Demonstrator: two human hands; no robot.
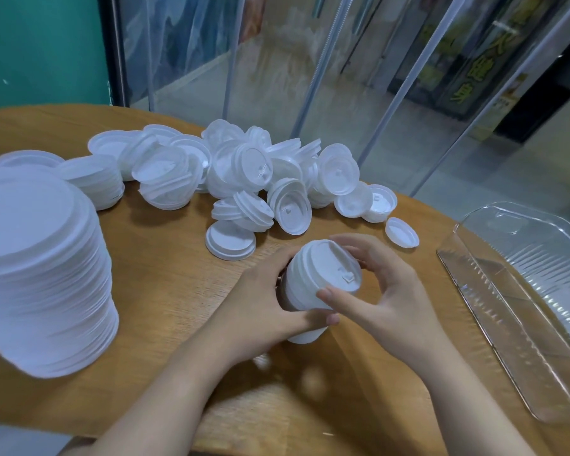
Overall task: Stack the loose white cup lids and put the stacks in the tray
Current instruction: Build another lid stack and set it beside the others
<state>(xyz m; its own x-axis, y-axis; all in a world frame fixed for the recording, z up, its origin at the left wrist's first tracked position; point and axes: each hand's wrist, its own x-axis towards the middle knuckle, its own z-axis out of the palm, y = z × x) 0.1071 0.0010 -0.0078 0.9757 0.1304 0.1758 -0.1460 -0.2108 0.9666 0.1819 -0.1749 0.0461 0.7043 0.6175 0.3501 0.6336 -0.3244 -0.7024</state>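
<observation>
Both hands meet at the centre of the round wooden table (165,291), around a short stack of white plastic cup lids (313,284) tilted so its top faces 1 o'clock. The left hand (264,307) wraps the stack from 9 o'clock, its thumb curled under the near side; its fingertips are hidden behind the lids. The right hand (389,297) curls around the upper rim from 3 o'clock, thumb on the near edge, fingers over the far edge. How many lids the stack holds cannot be counted. At 12 o'clock lies a jumbled pile of loose white lids (254,179), many overlapping. At 9 o'clock a tall blurred stack of larger white lids (43,274) is cut off by the frame. At 3 o'clock the clear plastic tray (520,291) runs out of view.
</observation>
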